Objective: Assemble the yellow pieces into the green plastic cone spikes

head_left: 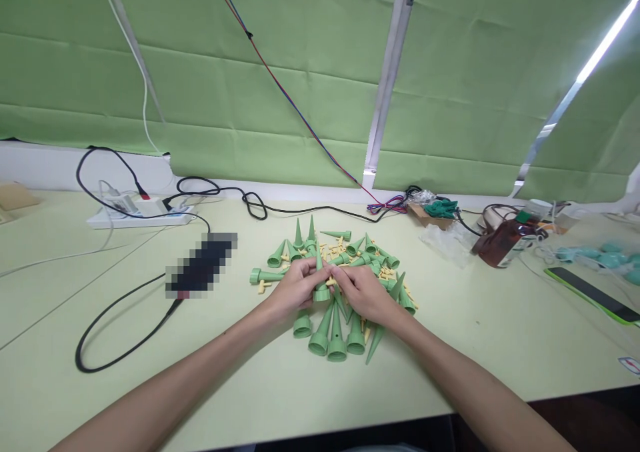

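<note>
Both hands meet over the middle of a pale green table point(475, 332). The left hand point(295, 287) is closed round a green plastic cone spike point(320, 285), point away from the person and wide open end towards them. The right hand point(364, 293) pinches a small yellow plastic fitting point(331, 281) held against the cone's side; whether it is seated I cannot tell.

Just behind the hands lies a loose heap of green cones and yellow fittings point(350, 255) - many fittings there are plainly separate, so much of the heap looks unhandled. Nearer the person a few cones point(336, 335) lie side by side, wide ends forward; they may be finished ones, though no fitting shows on them.

Off to the left sit a white power strip point(140, 217) and a black cable point(120, 305); to the right, a brown bottle point(505, 244) and a green-cased phone point(595, 295)
</note>
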`<state>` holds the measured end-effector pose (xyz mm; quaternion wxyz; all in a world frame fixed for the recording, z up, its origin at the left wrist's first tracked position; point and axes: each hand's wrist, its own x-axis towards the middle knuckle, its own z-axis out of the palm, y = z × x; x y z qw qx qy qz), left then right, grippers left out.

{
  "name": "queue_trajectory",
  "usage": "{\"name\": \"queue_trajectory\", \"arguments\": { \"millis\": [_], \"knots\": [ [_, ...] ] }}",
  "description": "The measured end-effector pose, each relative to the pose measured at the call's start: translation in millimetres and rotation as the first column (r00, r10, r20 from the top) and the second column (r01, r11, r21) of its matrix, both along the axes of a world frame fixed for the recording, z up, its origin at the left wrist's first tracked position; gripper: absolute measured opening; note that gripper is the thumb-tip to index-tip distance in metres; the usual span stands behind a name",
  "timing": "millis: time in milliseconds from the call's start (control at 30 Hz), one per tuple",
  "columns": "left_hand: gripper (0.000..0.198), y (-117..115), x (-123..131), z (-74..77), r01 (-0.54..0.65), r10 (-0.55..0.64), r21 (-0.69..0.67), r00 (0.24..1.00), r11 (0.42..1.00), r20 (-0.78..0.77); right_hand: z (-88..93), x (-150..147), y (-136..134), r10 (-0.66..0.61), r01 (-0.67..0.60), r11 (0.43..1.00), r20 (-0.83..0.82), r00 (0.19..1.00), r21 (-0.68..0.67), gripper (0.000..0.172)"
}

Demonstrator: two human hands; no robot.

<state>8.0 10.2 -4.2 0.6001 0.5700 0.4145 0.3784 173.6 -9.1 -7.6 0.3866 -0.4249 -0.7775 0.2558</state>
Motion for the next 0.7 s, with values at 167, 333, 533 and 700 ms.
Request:
{"name": "queue_trajectory", "arguments": {
  "millis": [167,333,533,700],
  "knots": [
    [0.040,0.6,-0.2,0.1,-0.042,0.042,0.005,0.999,0.999,0.014,0.3,1.9,-0.2,-0.002,0.000,1.000,-0.081,0.997,-0.027,0.033],
    [0.040,3.0,0.0,-3.6,-0.096,0.095,0.004,0.995,0.995,0.025,-0.9,3.0,-0.3,0.059,-0.060,0.998,-0.138,0.989,-0.001,0.010],
    [0.041,1.5,1.2,-1.5,-0.099,0.099,-0.006,0.995,0.995,0.020,-3.4,3.4,1.1,0.051,-0.052,0.999,-0.127,0.991,-0.004,0.012],
    [0.040,-0.4,0.6,1.2,-0.054,0.055,-0.029,0.998,0.998,0.020,-1.6,3.3,-0.4,0.037,-0.036,0.999,-0.075,0.997,0.013,0.018]
  ]
}}
